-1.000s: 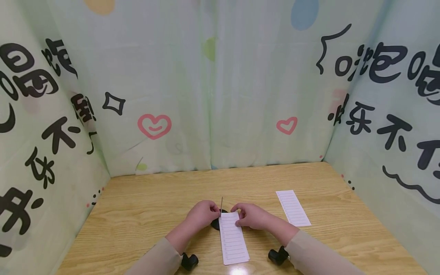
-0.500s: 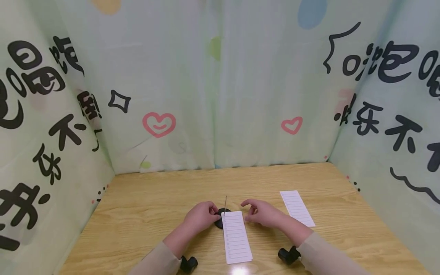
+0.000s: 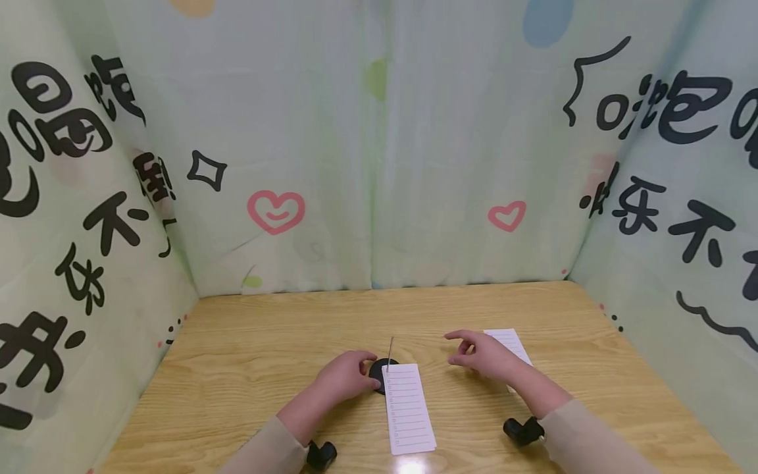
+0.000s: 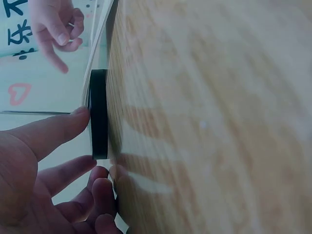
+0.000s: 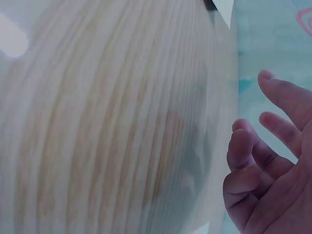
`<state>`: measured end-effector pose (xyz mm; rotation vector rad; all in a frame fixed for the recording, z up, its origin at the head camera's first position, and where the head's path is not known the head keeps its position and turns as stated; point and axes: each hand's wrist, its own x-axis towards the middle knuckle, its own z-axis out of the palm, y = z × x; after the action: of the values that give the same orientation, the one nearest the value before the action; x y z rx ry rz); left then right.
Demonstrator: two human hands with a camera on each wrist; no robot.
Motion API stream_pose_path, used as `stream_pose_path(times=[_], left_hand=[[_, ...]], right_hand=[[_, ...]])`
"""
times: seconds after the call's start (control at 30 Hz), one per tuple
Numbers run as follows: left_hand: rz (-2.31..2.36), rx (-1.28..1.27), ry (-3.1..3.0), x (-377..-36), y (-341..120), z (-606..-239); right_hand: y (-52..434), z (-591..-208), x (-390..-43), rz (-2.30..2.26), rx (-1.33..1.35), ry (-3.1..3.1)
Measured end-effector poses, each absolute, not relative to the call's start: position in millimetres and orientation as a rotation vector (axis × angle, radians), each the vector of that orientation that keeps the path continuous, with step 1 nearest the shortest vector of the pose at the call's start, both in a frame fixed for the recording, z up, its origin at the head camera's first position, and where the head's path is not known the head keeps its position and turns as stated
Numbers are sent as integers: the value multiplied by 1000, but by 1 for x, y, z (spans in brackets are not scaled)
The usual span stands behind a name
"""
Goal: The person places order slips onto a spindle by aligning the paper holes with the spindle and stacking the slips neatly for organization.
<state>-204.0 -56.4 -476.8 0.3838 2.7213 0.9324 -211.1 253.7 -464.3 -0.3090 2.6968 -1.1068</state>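
A paper spike with a round black base (image 3: 376,375) and a thin upright metal rod (image 3: 390,352) stands mid-table. White lined paper slips (image 3: 410,411) lie with their top corner at the rod, covering part of the base; the left wrist view shows their thin layered edges (image 4: 93,61). My left hand (image 3: 345,375) holds the base's left side, its thumb on the upper face and its index fingertip at the rim. My right hand (image 3: 482,353) is off to the right, fingers loosely bent and holding nothing. It partly hides another lined slip (image 3: 512,341).
The wooden table (image 3: 260,342) has fabric walls with printed writing and hearts at its back (image 3: 314,263) and both sides. Black wrist cameras (image 3: 322,455) sit at both sleeves. A light reflection shows near the front edge.
My right hand has let go of the slips by the rod and moved right, over toward the other slip. My left hand stays at the base, and the view has shifted slightly.
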Motion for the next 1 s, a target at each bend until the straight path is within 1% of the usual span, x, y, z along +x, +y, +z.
stream_pose_path(times=[0.33, 0.53, 0.73, 1.0], left_hand=[[900, 418, 2664, -208, -57, -478], [905, 395, 2657, -206, -57, -477], [899, 378, 2667, -206, -57, -478], [897, 380, 2675, -208, -57, -479]], right_hand=[[302, -462, -214, -1041, -285, 2775], [327, -459, -212, -971, -207, 2794], [342, -458, -215, -907, -158, 2811], [351, -457, -218, -871, -166, 2835]])
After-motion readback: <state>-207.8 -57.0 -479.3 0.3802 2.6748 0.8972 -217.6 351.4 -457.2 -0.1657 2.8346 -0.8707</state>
